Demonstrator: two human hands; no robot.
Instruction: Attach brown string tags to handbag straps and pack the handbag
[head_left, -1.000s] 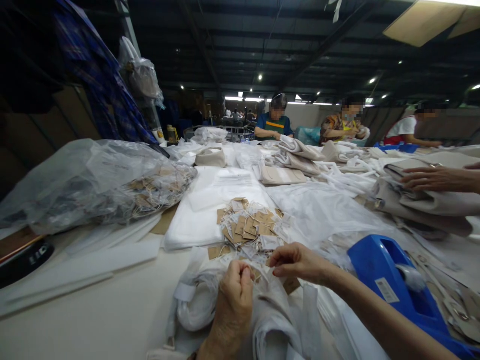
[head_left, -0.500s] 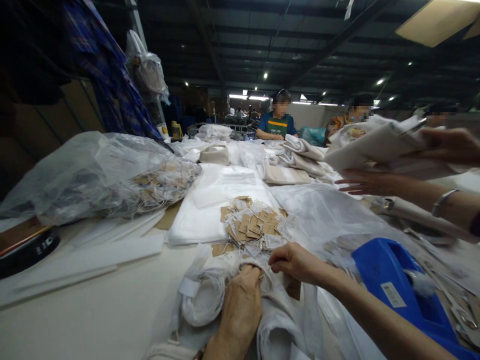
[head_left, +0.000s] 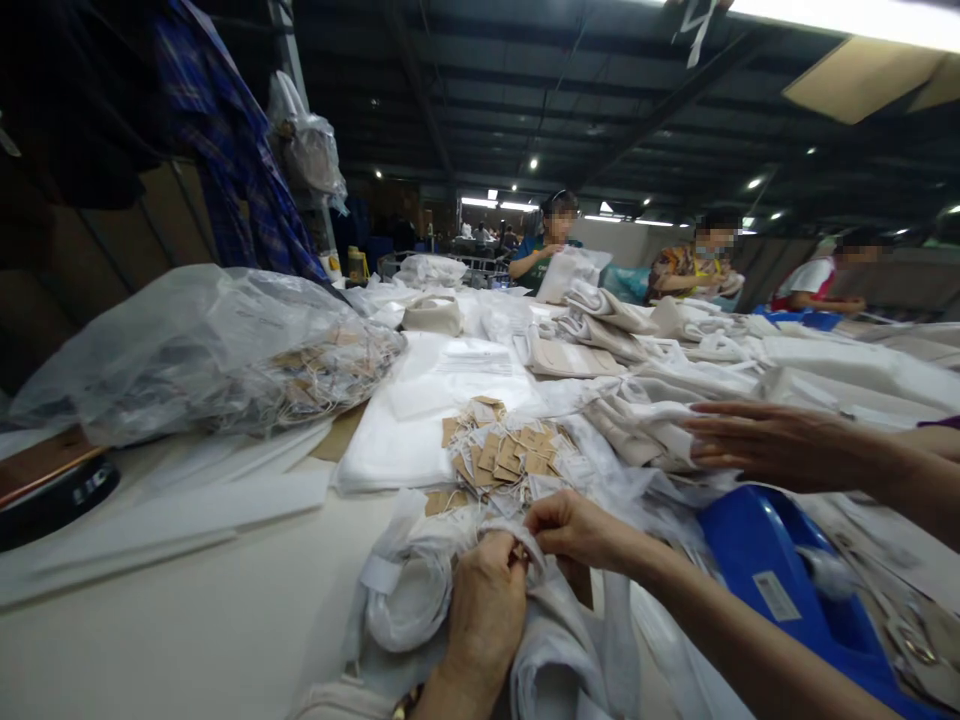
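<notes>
My left hand (head_left: 487, 600) is closed on the pale strap (head_left: 534, 552) of a beige bag (head_left: 551, 605) partly wrapped in white sheeting. My right hand (head_left: 577, 530) meets it at the strap, fingers pinched together; what lies between its fingertips is hidden. A brown card tag (head_left: 576, 582) shows below my right hand. Left of my hands lies a coiled, white-wrapped strap (head_left: 411, 600). Just beyond them is a heap of brown and white tags (head_left: 510, 450) with strings, partly on a stack of white sheets (head_left: 397, 440).
A blue tape dispenser (head_left: 780, 590) stands right of my forearm. Behind it, a co-worker's hand (head_left: 787, 440) touches folded beige bags (head_left: 637, 420). A clear plastic sack of tags (head_left: 225, 350) lies left, near a black round object (head_left: 56, 495). Several people work across the table.
My right hand has moved left to meet my left hand at the strap. The co-worker's pale bundle has come down onto the table at right. A person opposite now lifts a white packet.
</notes>
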